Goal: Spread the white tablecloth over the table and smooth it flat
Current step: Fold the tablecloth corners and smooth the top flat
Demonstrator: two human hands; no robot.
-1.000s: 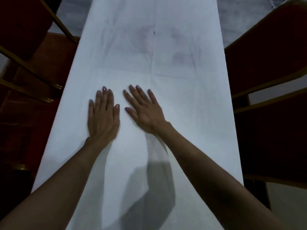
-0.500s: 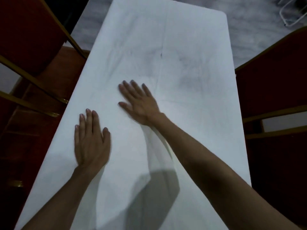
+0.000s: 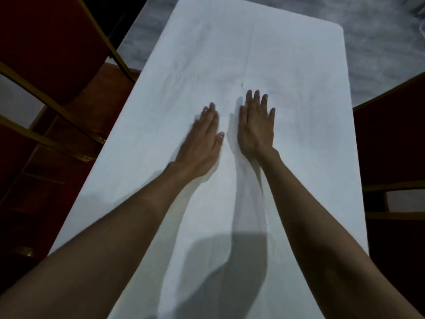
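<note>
2 hands lay flat, fingers extended, gripping nothing — left hand (image 3: 202, 143) just beside right hand (image 3: 256, 127) — on 1 white tablecloth (image 3: 287, 72) covering the table; 2 red chairs (image 3: 53, 42) stood alongside.

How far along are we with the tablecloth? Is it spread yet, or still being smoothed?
Spreading looks done: the white tablecloth covers the table to its far edge and both long sides. In hand: the left hand and right hand lie flat, side by side at mid-table, pressing the cloth. Left: faint wrinkles beyond the left hand and a centre crease ahead of the fingers still show.
</note>
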